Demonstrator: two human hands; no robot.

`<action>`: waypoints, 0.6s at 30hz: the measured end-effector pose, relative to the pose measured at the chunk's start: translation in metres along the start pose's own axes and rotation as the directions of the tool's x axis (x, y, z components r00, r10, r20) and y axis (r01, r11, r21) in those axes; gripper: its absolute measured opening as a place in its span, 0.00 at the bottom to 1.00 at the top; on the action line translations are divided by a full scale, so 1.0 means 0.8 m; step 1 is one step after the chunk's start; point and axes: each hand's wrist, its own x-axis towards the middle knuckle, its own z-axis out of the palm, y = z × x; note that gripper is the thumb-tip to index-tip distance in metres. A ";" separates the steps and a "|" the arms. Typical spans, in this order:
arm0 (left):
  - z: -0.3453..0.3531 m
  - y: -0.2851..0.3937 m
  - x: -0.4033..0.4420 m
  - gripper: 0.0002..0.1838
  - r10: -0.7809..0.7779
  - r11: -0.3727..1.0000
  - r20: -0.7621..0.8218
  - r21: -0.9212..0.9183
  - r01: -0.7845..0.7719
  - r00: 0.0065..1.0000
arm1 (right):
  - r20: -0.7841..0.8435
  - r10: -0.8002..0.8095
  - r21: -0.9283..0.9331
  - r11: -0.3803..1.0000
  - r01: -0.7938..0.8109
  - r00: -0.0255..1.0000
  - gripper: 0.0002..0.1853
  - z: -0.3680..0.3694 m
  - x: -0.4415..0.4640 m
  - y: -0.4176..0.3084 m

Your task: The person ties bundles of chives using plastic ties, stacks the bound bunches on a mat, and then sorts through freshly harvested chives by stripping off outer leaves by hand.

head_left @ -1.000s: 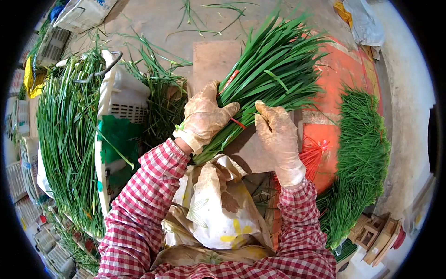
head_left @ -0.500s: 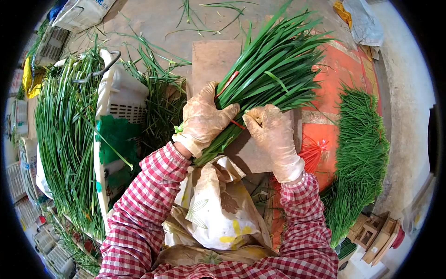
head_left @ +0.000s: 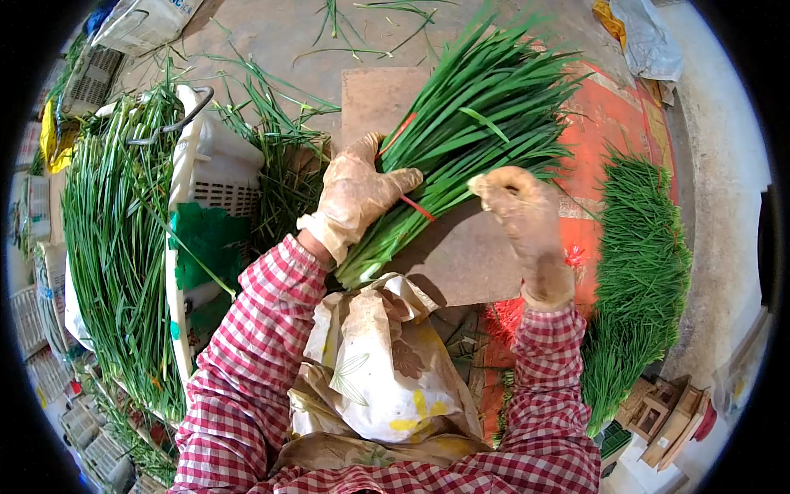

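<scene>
Bundle: the long green leaves (head_left: 494,123) lay above the board, at the centre of the clock used here, tips toward one o'clock and pale cut ends toward seven.
Red tie: a thin red tie (head_left: 416,207) showed at two edges of the bundle; whether it was one piece could not be told.
Left hand: the gloved left hand (head_left: 358,193), at eight o'clock, gripped the bundle, its thumb lying across the leaves.
Right hand: the gloved right hand (head_left: 522,206), at four o'clock, was apart from the tie, slightly blurred, its fingers curled into a narrow ring; whether it pinched anything could not be told.
Board: a flat brown board (head_left: 473,259) reached under the bundle from eleven o'clock to six.
Orange sack: an orange sack (head_left: 605,115) spread at three o'clock.
Green heap: more leaves made a green heap (head_left: 638,263) at four o'clock.
Crate: a white crate (head_left: 226,160) stood at nine o'clock, with long greens (head_left: 115,247) just beyond it.
Apron: a pale, stained apron (head_left: 383,354) hung at seven o'clock.
Floor: stray leaves lay on the floor (head_left: 271,33) toward eleven o'clock.
</scene>
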 end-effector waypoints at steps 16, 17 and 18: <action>-0.035 -0.010 0.045 0.25 -0.158 0.975 0.221 -0.116 0.187 0.962 | 0.289 -0.021 -0.188 0.979 0.078 0.957 0.12 0.068 -0.085 -0.020; -0.034 -0.011 0.044 0.25 -0.151 0.974 0.231 -0.134 0.186 0.961 | 0.235 0.103 -0.131 0.989 -0.074 0.967 0.14 0.062 -0.082 -0.018; -0.030 -0.008 0.042 0.24 -0.138 0.973 0.241 -0.149 0.177 0.961 | 0.229 0.096 -0.131 0.989 -0.067 0.969 0.14 0.059 -0.081 -0.003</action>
